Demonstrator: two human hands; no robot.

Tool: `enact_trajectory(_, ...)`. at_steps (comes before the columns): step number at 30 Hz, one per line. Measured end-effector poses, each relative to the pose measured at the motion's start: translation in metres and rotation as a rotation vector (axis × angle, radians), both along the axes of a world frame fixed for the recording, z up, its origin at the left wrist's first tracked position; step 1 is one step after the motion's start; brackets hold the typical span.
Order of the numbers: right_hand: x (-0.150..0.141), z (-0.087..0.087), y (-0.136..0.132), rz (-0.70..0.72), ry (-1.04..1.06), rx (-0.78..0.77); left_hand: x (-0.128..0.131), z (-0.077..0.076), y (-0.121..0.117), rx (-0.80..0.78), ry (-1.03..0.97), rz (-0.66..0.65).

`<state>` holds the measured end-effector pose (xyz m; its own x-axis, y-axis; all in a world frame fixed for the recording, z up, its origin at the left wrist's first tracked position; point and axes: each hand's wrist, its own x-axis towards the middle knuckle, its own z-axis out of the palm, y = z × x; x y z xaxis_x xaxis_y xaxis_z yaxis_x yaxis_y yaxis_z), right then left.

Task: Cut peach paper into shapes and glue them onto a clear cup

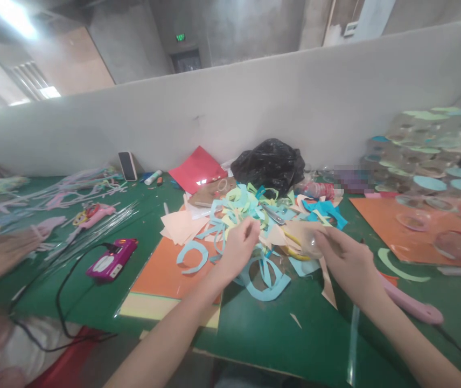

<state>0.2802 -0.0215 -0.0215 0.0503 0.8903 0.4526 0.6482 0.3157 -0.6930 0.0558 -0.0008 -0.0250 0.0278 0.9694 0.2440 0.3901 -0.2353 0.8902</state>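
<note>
Green table (pixel 311 345) — right hand (pixel 349 261) pinching one clear piece (pixel 313 243) by paper scraps (pixel 243 200).
Left hand (pixel 241 247) curled, fingers together — cannot tell on what; one scissors (pixel 291 236), one black bag (pixel 269 164), one phone (pixel 127 166).

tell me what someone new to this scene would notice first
Probably the heap of bright paper scraps in the middle of the green table, with the left hand in front of it and the right hand holding a small clear piece. Behind it bulges a black plastic bag; a magenta box lies off left.
</note>
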Motion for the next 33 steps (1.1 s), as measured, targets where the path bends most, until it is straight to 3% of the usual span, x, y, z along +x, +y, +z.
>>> enact_trajectory(9, -0.002, 0.004, 0.001, -0.015, 0.181, -0.133, 0.009, -0.010, -0.003, 0.170, 0.192, -0.222)
enact_trajectory(14, -0.004, -0.003, 0.004, 0.089, 0.376, -0.257, 0.025, -0.013, -0.013, 0.016, -0.062, -0.319)
enact_trajectory(19, -0.003, -0.014, 0.008, 0.167, 0.596, -0.391, 0.035, -0.011, -0.018, -0.205, -0.278, -0.276)
enact_trajectory(26, -0.004, -0.020, 0.009, 0.265, 0.894, -0.574, 0.037, -0.012, -0.015, -0.215, -0.471, -0.360)
enact_trajectory(33, -0.009, -0.022, 0.010, 0.215, 0.926, -0.613, 0.038, -0.004, -0.020, -0.276, -0.453, -0.350)
